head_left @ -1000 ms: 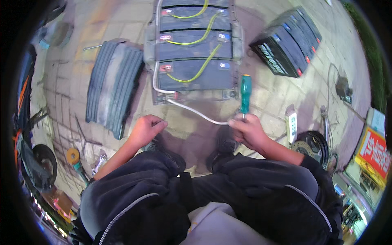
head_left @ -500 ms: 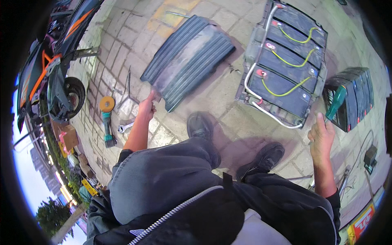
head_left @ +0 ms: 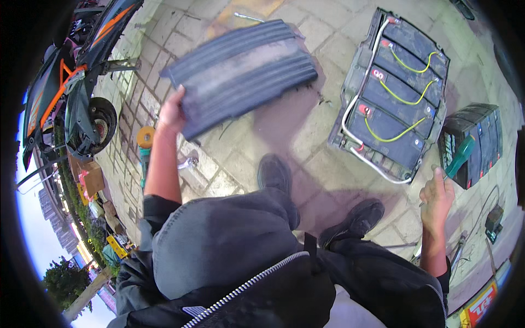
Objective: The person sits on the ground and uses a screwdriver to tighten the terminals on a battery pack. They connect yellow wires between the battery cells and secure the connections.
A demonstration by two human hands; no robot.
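Note:
My left hand [head_left: 173,113] grips the near left edge of a dark ribbed plastic panel [head_left: 246,71], a curved footboard-like cover with a dusty stripe along its middle. The panel appears lifted and tilted, casting a shadow on the paving. On the right, my right hand [head_left: 437,199] is closed around a screwdriver [head_left: 461,156] with a teal handle that points up and away; its shaft is mostly hidden in the fist. Beyond that hand lies a black tray [head_left: 350,82] of several batteries [head_left: 396,117], joined by yellow-green leads [head_left: 402,102] and a thick white cable [head_left: 363,98].
A separate black battery block [head_left: 484,145] stands at the far right, near a small dark adapter [head_left: 495,218]. An angle grinder [head_left: 145,156] and a wrench [head_left: 188,163] lie by my left forearm. At the left stands an orange-and-black scooter [head_left: 71,90]; a metal rod [head_left: 248,17] lies behind the panel.
My left hand has moved up and left and the panel has swung to lie more level across the view, its left end shifted left. The right hand still holds the screwdriver.

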